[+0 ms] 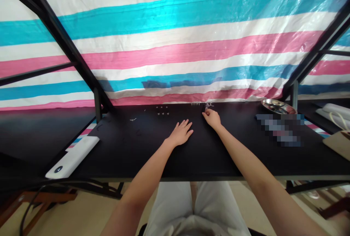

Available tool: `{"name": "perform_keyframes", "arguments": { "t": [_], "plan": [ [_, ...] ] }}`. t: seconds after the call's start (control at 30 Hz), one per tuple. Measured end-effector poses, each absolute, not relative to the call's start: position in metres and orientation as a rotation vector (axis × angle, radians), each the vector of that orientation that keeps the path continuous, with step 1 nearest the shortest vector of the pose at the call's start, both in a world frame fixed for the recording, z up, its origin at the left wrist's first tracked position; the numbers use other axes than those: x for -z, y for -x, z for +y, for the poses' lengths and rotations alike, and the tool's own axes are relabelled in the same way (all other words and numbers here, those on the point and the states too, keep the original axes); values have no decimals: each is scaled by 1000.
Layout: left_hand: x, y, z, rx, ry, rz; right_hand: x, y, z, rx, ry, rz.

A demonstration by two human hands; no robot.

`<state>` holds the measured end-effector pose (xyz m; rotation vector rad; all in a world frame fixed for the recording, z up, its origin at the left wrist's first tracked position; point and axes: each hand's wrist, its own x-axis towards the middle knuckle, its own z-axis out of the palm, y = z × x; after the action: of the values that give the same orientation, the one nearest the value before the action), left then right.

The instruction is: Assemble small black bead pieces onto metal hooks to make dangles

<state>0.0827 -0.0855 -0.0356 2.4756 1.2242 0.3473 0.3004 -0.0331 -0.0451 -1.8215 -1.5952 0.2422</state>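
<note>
My left hand [181,133] lies flat on the black tabletop [136,152] with its fingers spread, holding nothing. Farther back and to the right, my right hand [212,118] has its thumb and fingers drawn together at a small cluster of metal pieces [209,104]. Whatever sits between those fingertips is too small and too covered to make out. Just left of it, a short row of small screw-like pieces [195,104] lines the back edge. Several small round silvery pieces [163,113] lie in two rows beyond my left hand. A thin, pale, bent strand [133,119] rests farther left.
A round metal dish [279,107] stands at the back right, with a blurred-out item [280,130] in front of it. A white elongated device [72,157] lies along the left edge. Black frame bars [65,48] slope up on both sides before a striped plastic sheet [175,46].
</note>
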Motion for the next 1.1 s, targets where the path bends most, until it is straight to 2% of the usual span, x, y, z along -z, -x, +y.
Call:
{"name": "perform_keyframes", "arguments": {
  "t": [1.1],
  "plan": [
    [29, -82, -87, -158, -2543, 1276, 56, -314, -27, -250, 1845, -1665]
  ]
}}
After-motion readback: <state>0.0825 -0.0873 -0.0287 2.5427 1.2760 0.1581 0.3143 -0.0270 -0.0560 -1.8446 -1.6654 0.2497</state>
